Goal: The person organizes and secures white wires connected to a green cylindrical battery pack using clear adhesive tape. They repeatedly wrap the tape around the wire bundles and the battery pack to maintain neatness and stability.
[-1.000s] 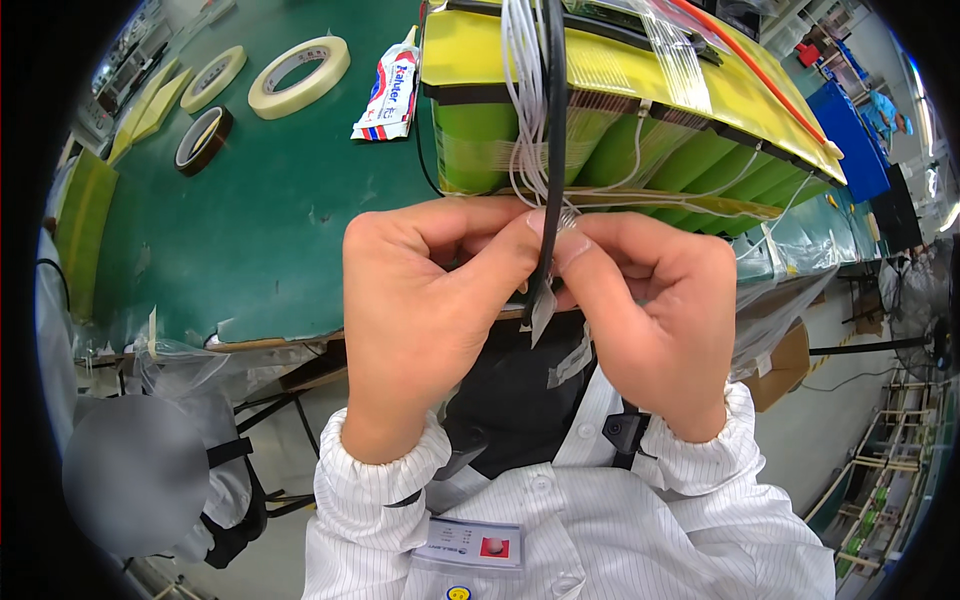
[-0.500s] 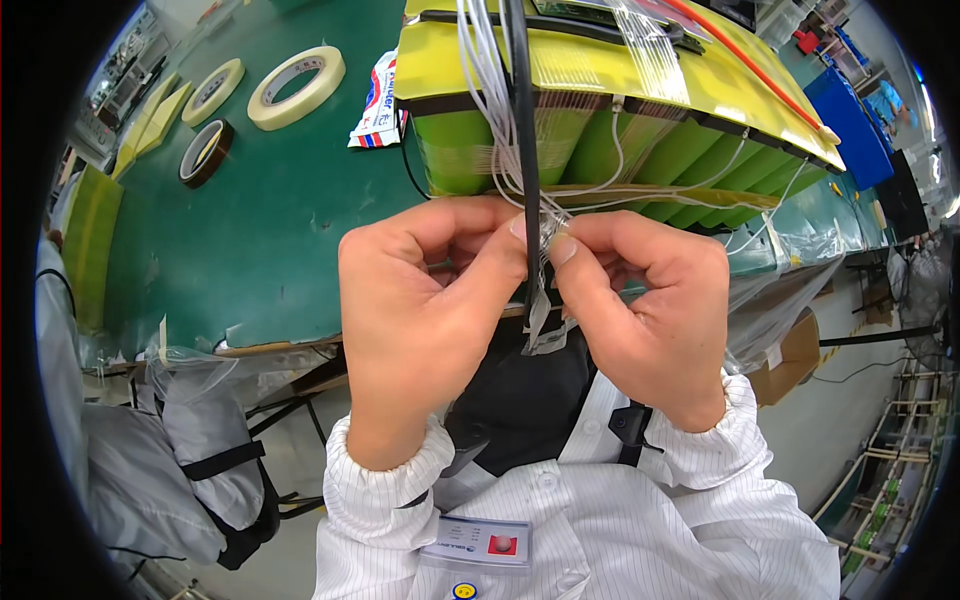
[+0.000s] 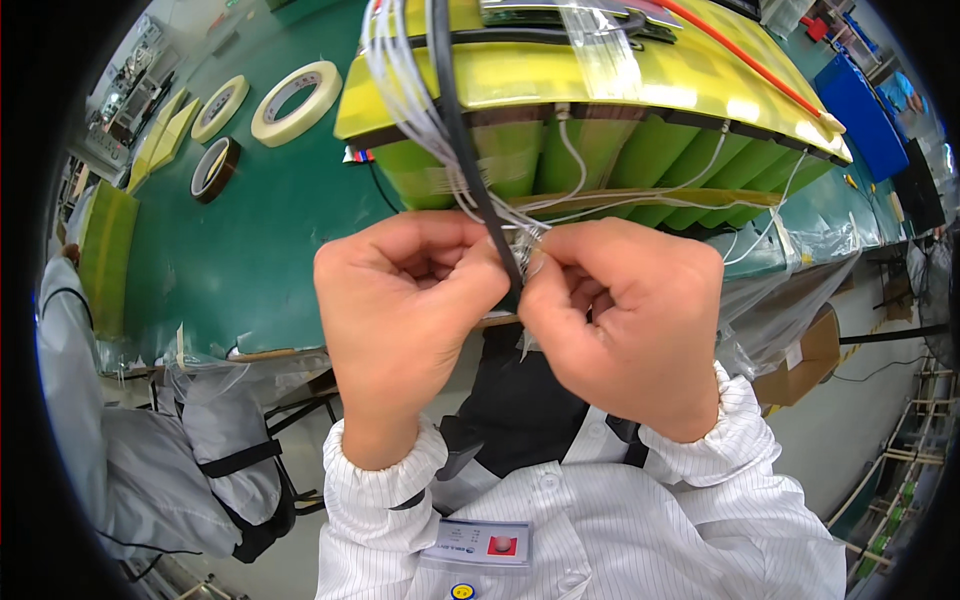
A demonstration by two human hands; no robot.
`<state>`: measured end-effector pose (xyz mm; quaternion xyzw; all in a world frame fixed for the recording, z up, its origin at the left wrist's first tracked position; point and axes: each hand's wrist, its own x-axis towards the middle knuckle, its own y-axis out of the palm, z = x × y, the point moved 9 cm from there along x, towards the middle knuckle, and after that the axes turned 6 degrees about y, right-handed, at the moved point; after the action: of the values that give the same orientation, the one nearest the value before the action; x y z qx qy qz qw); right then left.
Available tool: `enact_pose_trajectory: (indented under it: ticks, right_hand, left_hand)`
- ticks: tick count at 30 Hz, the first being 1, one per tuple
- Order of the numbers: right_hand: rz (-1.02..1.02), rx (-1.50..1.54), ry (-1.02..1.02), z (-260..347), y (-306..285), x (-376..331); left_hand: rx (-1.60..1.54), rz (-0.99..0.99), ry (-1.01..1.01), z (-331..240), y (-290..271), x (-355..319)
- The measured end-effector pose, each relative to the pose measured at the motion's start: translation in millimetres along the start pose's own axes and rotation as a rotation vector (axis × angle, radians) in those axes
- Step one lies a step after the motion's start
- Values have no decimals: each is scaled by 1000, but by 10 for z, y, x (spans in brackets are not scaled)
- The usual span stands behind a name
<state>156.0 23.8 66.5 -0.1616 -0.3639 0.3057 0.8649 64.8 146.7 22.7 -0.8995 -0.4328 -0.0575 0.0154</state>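
Observation:
My left hand [image 3: 405, 315] is closed, its thumb and forefinger pinching the bundle of thin white wires [image 3: 420, 130] close to a thick black cable [image 3: 455, 110]. Just right of it my right hand [image 3: 630, 315] pinches a crinkled, shiny strip of clear tape [image 3: 523, 246] at the bundle. The fingertips of the two hands almost meet, and they partly hide the tape. Behind them stands a battery pack [image 3: 650, 160] of green cells under a yellow cover sheet. Single white leads run along its near side, and a red cable [image 3: 745, 65] crosses its top.
On the green table [image 3: 240, 260] at left lie a large cream tape roll [image 3: 330, 110], a smaller one [image 3: 238, 100] and a brown one [image 3: 225, 168]. Another person's sleeve [image 3: 65, 320] is at far left, beside a yellow-green block [image 3: 108, 260]. A blue box [image 3: 860, 115] stands far right.
The pack's near left end, the wires and the black cable appear further left, and the cable now slants. Both hands stay pinched together; the tape's hanging tail is now mostly hidden.

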Motion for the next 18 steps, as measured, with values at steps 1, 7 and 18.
enact_pose_trajectory:
  ticks: [1, 7, 18]
  right_hand:
    - [5, -24, -23, 9, -1, 6]
    - [61, -93, -96, -6, 18, 53]
    - [229, -30, -208, -1, 18, 125]
  left_hand:
    - [3, -2, -4, 6, -8, 0]
    - [-15, -38, 9, 20, -24, -18]
    - [-83, -28, 12, 30, -21, -40]
